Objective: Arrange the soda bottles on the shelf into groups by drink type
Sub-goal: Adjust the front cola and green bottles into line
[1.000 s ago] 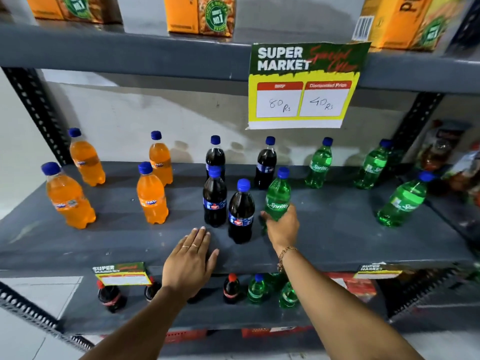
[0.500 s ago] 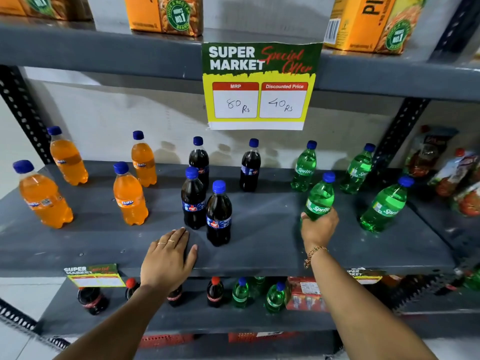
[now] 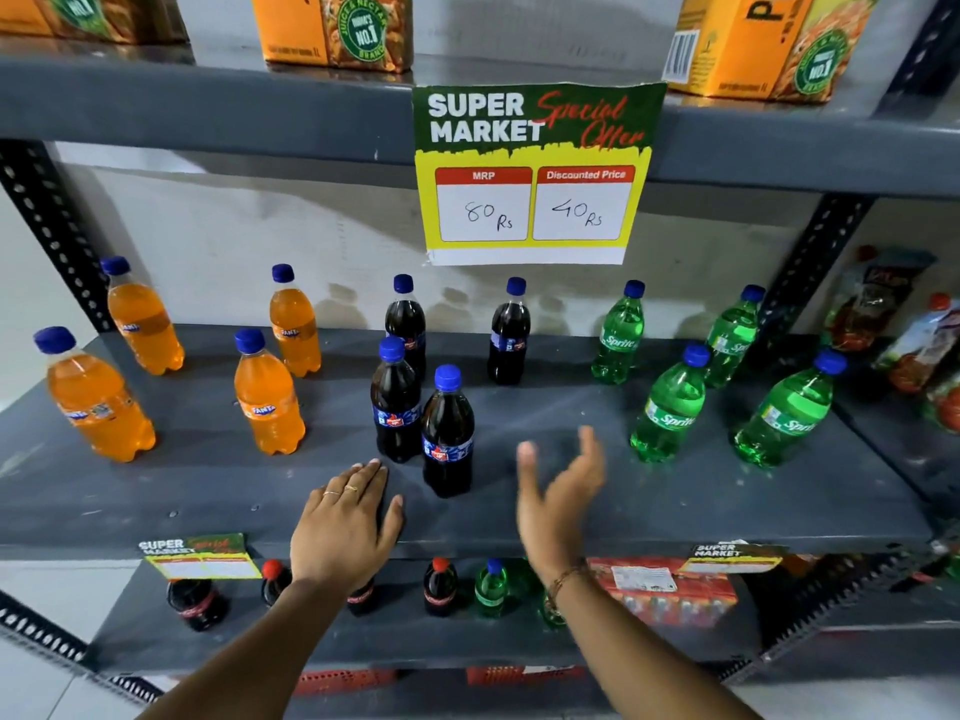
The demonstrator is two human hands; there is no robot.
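Now green Sprite bottles (image 3: 670, 407) stand upright together; right hand (image 3: 558, 504) spread, empty.

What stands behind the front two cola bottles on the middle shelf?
Behind the front cola bottles, two more cola bottles stand near the back wall. The left one's lower body is hidden by the front pair. The right one is fully visible.

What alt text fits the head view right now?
Twelve blue-capped plastic soda bottles stand on a grey metal shelf: four orange Fanta bottles left, four dark cola bottles centre, four green Sprite bottles right. The left hand rests flat on the shelf edge; the right hand is open and empty beside the colas.
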